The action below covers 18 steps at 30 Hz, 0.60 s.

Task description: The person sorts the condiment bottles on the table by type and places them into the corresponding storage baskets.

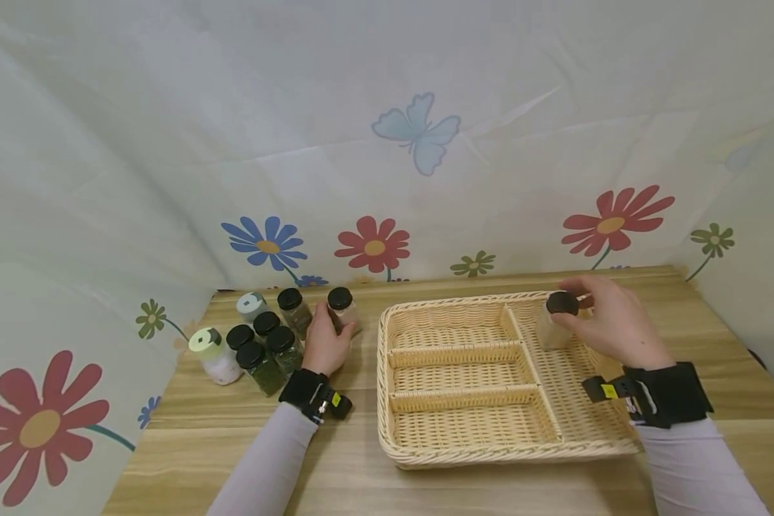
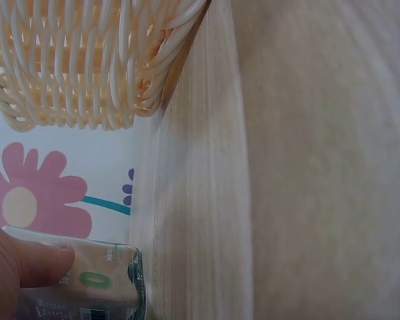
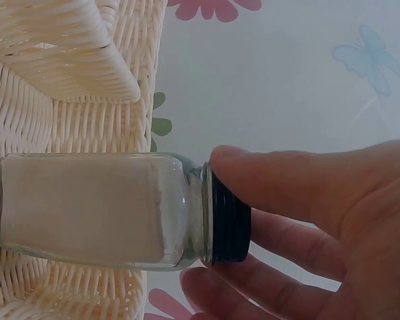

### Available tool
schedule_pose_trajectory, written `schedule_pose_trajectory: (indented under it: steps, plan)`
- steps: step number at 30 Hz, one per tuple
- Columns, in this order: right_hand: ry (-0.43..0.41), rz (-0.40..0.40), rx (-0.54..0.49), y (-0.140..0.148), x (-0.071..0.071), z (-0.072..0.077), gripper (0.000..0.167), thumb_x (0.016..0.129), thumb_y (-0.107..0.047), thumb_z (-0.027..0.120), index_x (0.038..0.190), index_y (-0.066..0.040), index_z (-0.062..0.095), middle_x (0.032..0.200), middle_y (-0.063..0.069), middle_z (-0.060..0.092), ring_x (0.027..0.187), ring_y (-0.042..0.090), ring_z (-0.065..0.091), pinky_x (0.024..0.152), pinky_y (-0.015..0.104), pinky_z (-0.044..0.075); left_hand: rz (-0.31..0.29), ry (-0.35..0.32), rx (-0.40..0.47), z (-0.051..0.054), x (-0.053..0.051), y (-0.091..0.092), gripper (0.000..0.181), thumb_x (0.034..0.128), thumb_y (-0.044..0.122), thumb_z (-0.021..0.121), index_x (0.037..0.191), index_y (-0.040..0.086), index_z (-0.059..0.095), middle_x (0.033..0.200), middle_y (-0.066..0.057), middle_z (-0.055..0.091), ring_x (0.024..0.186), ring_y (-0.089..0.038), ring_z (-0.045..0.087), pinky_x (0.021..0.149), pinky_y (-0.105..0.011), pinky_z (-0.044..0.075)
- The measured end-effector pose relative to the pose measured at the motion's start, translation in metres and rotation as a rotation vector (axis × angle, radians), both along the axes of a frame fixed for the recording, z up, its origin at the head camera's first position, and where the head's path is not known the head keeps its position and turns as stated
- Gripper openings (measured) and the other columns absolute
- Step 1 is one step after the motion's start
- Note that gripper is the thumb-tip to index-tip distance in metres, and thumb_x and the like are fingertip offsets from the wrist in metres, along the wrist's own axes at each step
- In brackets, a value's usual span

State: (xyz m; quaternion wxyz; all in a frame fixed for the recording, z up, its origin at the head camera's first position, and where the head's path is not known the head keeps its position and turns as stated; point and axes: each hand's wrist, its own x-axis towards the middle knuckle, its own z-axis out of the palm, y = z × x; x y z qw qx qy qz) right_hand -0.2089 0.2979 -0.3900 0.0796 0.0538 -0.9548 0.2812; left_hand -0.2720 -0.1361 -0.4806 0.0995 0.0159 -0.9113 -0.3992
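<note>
My right hand [image 1: 613, 322] pinches the black lid of a glass spice jar [image 1: 554, 330] filled with pale powder. That jar stands upright in the long right compartment of a wicker basket [image 1: 464, 454]; in the right wrist view its lid [image 3: 231, 217] sits between thumb and fingers. Left of the basket, my left hand [image 1: 325, 344] holds another black-lidded spice jar [image 1: 342, 304] upright on the table. The left wrist view shows the thumb [image 2: 50, 263] against this jar's labelled side [image 2: 103, 267]; the other fingers are mostly hidden.
Several black-lidded jars [image 1: 260, 367] with dark or green contents cluster beside my left hand. A yellow-topped container [image 1: 216, 356] and a grey-topped one [image 1: 251, 306] stand with them. Thin wicker dividers [image 1: 464, 398] split the basket's left side. A flowered sheet [image 1: 419, 201] hangs behind the table.
</note>
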Motion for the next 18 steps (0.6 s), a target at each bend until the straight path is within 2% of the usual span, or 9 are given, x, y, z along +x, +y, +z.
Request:
schedule_pose_trajectory:
  steps: [8,12,18]
  plan:
    - [0.036,-0.009,0.021,0.0,0.001,0.001,0.055,0.089,-0.024,0.081,0.133,0.001,0.061,0.125,0.028,0.066,0.111,0.047,0.063,0.085,0.061,0.049,-0.015,-0.001,0.028,0.001,0.0,-0.001,0.06,0.0986,0.022,0.07,0.145,-0.002,0.041,0.137,-0.026,0.059,0.131,-0.041,0.059,0.108,-0.055,0.05]
    - [0.039,-0.003,0.016,0.0,0.002,0.002,0.055,0.089,-0.026,0.081,0.133,0.001,0.061,0.125,0.028,0.066,0.11,0.047,0.063,0.084,0.061,0.049,-0.02,0.014,0.057,0.01,0.003,0.001,0.059,0.0984,0.023,0.071,0.144,0.0,0.043,0.136,-0.025,0.06,0.128,-0.039,0.061,0.106,-0.053,0.053]
    - [0.041,-0.01,0.011,-0.003,0.002,0.003,0.053,0.09,-0.023,0.081,0.133,0.001,0.062,0.124,0.027,0.067,0.11,0.045,0.063,0.084,0.06,0.049,-0.055,0.065,0.078,0.027,0.008,0.003,0.054,0.0991,0.022,0.07,0.142,0.003,0.044,0.125,-0.021,0.061,0.115,-0.036,0.062,0.097,-0.048,0.057]
